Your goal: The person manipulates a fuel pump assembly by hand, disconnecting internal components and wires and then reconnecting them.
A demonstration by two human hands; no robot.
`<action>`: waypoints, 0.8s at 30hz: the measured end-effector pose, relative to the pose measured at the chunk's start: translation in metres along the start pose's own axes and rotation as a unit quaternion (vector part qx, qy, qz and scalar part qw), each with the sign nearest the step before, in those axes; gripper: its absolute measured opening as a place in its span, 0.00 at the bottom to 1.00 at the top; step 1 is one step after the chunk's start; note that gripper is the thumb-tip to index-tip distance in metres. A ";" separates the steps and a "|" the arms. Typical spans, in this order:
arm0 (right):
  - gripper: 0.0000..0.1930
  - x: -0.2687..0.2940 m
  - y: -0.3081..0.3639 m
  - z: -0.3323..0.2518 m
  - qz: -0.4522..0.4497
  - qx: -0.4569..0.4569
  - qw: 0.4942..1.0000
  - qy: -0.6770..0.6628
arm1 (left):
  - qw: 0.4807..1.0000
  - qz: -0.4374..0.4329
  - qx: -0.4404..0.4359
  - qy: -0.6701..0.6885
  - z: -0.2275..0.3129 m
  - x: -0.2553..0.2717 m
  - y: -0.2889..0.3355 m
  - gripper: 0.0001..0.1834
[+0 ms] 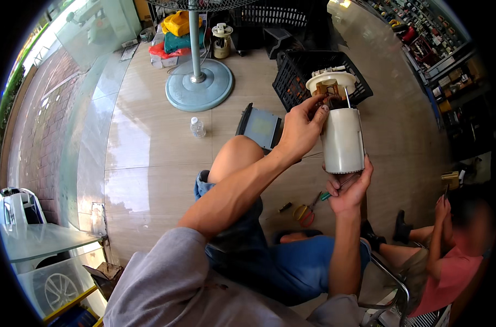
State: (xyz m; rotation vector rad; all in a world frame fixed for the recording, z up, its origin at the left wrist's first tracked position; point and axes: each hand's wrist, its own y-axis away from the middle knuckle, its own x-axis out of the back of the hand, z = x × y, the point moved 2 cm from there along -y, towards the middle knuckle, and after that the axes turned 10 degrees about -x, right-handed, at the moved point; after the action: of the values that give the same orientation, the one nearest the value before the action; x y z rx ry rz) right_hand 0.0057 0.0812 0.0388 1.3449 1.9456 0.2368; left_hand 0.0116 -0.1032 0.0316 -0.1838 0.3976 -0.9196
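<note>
A fuel pump module (343, 140) is held up in front of me, with a pale cylindrical body, a cream round flange on top and a thin metal rod between them. My left hand (307, 124) pinches in the gap under the flange, by the brown parts and wiring; its fingertips partly hide what they grip. From below, my right hand (350, 192) supports the base of the body with its fingers curled up around it. A screwdriver (327, 195) with a green handle and a thin shaft also lies in the right hand's fingers.
Behind the module stands a black plastic crate (291, 82). Scissors (307, 213) with red and yellow handles, a plastic bottle (197, 127) and a flat metal box (259, 129) lie about the floor. Further off is a fan base (200, 90). A seated person (444, 267) is at right.
</note>
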 end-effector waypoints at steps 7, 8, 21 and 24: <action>0.37 -0.006 0.007 -0.034 -0.067 0.055 0.993 -0.077 | 0.969 0.043 -0.178 -0.168 0.085 0.067 0.054 0.16; 0.37 -0.005 0.010 -0.040 -0.090 0.071 0.991 -0.072 | 0.936 0.067 -0.263 -0.226 0.083 0.101 0.070 0.14; 0.38 0.014 0.027 -0.071 -0.128 0.181 0.970 -0.099 | 0.923 0.199 0.318 0.087 -0.030 0.241 0.266 0.15; 0.37 0.004 0.029 -0.074 -0.122 0.189 0.968 -0.107 | 0.933 0.161 0.297 0.123 -0.034 0.222 0.252 0.15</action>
State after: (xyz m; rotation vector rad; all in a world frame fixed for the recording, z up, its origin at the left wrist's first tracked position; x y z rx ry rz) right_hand -0.0227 0.1160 0.1040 1.2830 2.0083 -0.4035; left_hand 0.3026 -0.1308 -0.1369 0.5441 0.3504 -0.7017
